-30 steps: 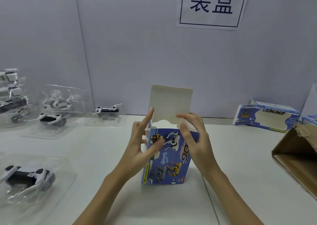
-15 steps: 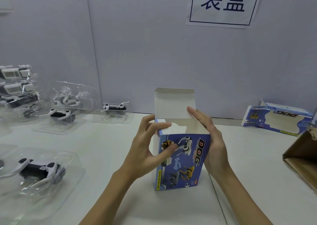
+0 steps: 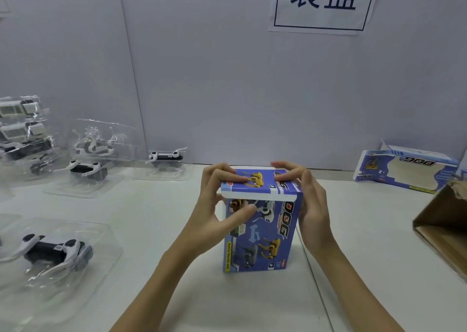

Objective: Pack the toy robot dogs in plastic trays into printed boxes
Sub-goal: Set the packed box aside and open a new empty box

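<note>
Printed box upright on table; both hands' fingers pinch lid flap

This is a packing station in a toy factory or assembly workshop. A printed paper sign with large Chinese characters is taped to the plain grey partition wall. Below the sign runs a white worktop. Left of the sign, many identical toy robot dogs in clear plastic trays lie in rows and stacks. Right of it lie a printed blue box on its side and an open brown shipping carton.
</note>
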